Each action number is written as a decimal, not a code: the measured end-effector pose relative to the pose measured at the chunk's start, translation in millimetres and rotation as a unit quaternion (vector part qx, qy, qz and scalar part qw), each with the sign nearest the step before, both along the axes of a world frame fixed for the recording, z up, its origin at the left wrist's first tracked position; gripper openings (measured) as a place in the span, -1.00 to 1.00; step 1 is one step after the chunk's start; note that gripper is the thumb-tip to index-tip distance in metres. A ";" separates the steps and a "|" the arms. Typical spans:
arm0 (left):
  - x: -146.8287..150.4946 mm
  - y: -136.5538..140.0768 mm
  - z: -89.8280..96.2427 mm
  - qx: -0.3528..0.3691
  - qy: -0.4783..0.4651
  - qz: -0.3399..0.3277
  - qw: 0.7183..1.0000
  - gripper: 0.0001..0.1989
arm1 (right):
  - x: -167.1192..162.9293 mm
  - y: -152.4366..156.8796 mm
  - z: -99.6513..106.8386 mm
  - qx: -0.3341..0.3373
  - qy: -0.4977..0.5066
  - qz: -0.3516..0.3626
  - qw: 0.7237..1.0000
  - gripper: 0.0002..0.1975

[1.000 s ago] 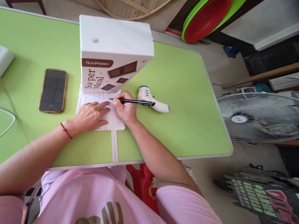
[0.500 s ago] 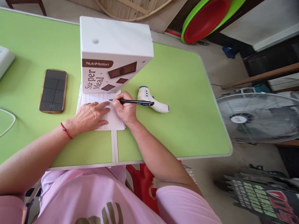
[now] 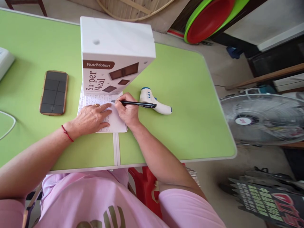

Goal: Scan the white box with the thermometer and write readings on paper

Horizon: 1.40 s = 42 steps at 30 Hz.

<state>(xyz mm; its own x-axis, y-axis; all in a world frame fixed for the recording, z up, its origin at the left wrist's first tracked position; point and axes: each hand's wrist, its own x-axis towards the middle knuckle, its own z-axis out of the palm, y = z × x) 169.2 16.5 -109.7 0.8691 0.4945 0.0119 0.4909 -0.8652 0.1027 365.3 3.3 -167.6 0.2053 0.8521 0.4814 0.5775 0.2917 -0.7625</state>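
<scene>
My right hand (image 3: pixel 127 110) is closed round a black pen (image 3: pixel 139 103), its tip at the paper. Beneath both hands lies a white sheet or pad of paper (image 3: pixel 120 125) covered in rows of small writing, too fine to read. My left hand (image 3: pixel 91 118) rests flat on it with the fingers spread, a ring on one finger and a red cord at the wrist. Just beyond the hands a white box (image 3: pixel 118 39) marked "NutriMotion Su-per Meal" stands upright, hiding the paper's far part. Right of my right hand lies a white and blue infrared thermometer (image 3: pixel 155 101).
A phone (image 3: pixel 54 92) lies left of the box on the green table (image 3: pixel 190 126). A white cable (image 3: pixel 11 118) and a white device (image 3: pixel 5 61) are at the left edge. A fan (image 3: pixel 263 120) stands beyond the table's right edge. A red stool (image 3: pixel 144 186) is below the front edge.
Hands, pen and paper look the same. The view has shifted very slightly.
</scene>
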 end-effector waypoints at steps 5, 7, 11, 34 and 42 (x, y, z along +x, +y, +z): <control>0.4 0.5 0.0 0.000 0.007 0.002 1.000 -0.64 | 0.4 -0.5 0.6 -0.020 -0.010 -0.002 1.000 -0.87; 1.3 0.6 1.2 -0.004 0.018 0.004 1.000 -0.64 | 0.3 -0.6 0.6 -0.011 -0.006 -0.003 1.000 -0.87; 2.5 0.7 3.0 -0.005 0.021 0.006 1.000 -0.63 | 0.6 -0.2 -0.3 0.009 0.013 -0.015 1.000 -0.87; -0.6 0.9 -1.2 -0.003 -0.004 0.001 1.000 -0.65 | 0.7 0.1 0.4 -0.021 0.014 -0.027 0.999 -0.84; 0.6 0.6 1.8 -0.012 0.013 0.005 1.000 -0.64 | 1.4 1.2 -2.1 -0.016 -0.003 -0.039 0.999 -0.87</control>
